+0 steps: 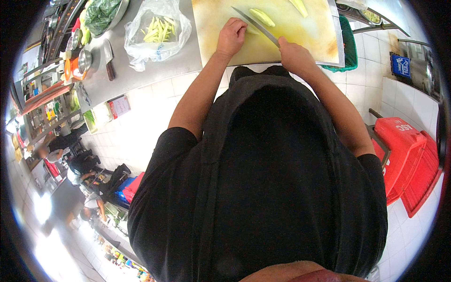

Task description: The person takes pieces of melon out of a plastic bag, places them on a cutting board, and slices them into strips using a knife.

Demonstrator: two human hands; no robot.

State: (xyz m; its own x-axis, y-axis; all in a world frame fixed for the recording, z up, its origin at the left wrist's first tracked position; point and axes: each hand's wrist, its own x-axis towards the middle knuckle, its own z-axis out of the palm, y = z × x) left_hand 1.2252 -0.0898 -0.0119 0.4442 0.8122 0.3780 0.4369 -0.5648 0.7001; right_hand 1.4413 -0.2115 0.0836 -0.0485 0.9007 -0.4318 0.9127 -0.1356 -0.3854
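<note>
My right hand (295, 56) grips the handle of a long kitchen knife (259, 28), its blade slanting up and left over a worn cutting board (229, 7). Left of the blade, my left hand (232, 37) has its fingers curled around the end of a pale green vegetable piece (252, 30), partly hidden by fingers and blade. Just beyond the knife lies a larger yellow-green vegetable piece (262, 17). Another pale piece (299, 7) is at the board's far edge, cut off by the picture's rim.
A clear plastic bag (141, 49) holding cut vegetable strips sits on the steel counter (141, 72). Left of it lies a cleaver (108, 58), near a small metal bowl (85, 60). A green bin (349, 46) stands below the board's right edge. Several people are at the far left.
</note>
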